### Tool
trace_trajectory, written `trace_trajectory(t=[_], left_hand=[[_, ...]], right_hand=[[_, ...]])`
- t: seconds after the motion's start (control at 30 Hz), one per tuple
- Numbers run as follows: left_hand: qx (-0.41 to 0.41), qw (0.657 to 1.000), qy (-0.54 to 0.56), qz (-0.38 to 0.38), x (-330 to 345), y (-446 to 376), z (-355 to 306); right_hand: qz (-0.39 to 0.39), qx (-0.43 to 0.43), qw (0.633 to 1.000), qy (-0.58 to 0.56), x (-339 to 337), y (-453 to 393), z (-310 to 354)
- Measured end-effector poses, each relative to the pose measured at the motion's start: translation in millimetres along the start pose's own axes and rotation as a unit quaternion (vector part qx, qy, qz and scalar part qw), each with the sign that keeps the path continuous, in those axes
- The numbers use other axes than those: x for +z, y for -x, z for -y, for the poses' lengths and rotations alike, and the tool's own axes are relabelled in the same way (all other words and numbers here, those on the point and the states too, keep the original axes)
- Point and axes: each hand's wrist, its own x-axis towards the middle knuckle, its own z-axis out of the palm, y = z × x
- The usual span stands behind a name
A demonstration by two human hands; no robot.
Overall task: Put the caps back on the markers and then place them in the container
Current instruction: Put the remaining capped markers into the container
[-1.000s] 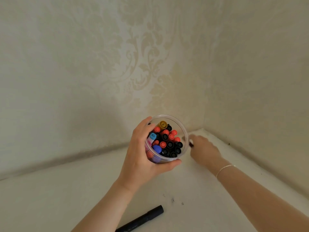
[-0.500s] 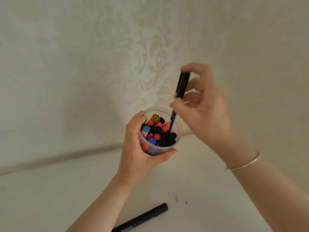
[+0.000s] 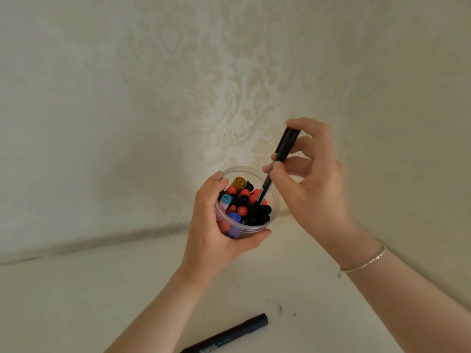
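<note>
My left hand [image 3: 211,240] grips a clear round container [image 3: 272,200] held above the white table, its opening tilted toward me. Several capped markers stand inside it, with red, black, blue and one yellow end showing. My right hand [image 3: 313,189] pinches a thin black marker [image 3: 286,145] near its upper end, almost upright. The marker's lower end dips into the container's right side among the other markers. A thicker black marker [image 3: 229,336] lies on the table near the bottom edge, with its cap on.
The white table [image 3: 76,301] fills the lower part of the view and meets patterned cream walls [image 3: 153,110] in a corner behind the container. A few small dark marks [image 3: 280,308] dot the table beside the lying marker.
My right hand picked the thin black marker up from the table behind the container and brought it above the rim. Its lower end now sits in the container.
</note>
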Motion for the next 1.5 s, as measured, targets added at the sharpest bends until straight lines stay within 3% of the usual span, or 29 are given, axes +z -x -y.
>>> trace_trajectory(t=[0.2, 0.3, 0.4, 0.57, 0.7, 0.8, 0.97, 1.03, 1.1, 1.2, 1.33, 1.5], left_hand=[[-0.005, 1.000, -0.001, 0.006, -5, 5, 4], [-0.005, 1.000, 0.006, 0.002, -6, 5, 2], [0.005, 1.000, 0.000, -0.013, -7, 0, -1], [0.010, 1.000, -0.016, -0.022, -6, -5, -2], [0.001, 1.000, -0.021, -0.020, -4, -2, 2], [-0.006, 1.000, -0.022, -0.019, -4, -1, 3], [0.003, 1.000, 0.006, -0.017, -7, -5, 2], [0.006, 1.000, 0.008, -0.006, -8, -5, -2], [0.019, 1.000, 0.003, 0.004, -6, -7, -4], [0.032, 0.999, -0.025, 0.000, -2, -13, -6], [0.034, 0.999, -0.011, -0.014, -1, -17, -4], [0.031, 0.999, -0.012, -0.005, -2, -17, -3]], right_hand=[[0.042, 0.049, 0.998, -0.017, -3, -2, 6], [0.087, 0.056, 0.994, 0.038, -6, -5, 1], [0.155, 0.002, 0.980, 0.126, -1, 0, -4], [0.180, 0.008, 0.976, 0.124, -1, -6, -4], [0.200, 0.028, 0.959, 0.197, -3, -15, -4], [0.233, 0.095, 0.960, 0.124, -3, -15, 2], [0.219, 0.118, 0.967, 0.049, -5, -18, 9], [0.258, 0.110, 0.950, 0.139, -6, -19, 8], [0.318, 0.089, 0.905, 0.269, -3, -18, 8], [0.356, 0.090, 0.866, 0.340, 3, -23, 12], [0.359, 0.191, 0.885, 0.225, -1, -35, 22], [0.369, 0.216, 0.885, 0.185, -18, -47, 24]])
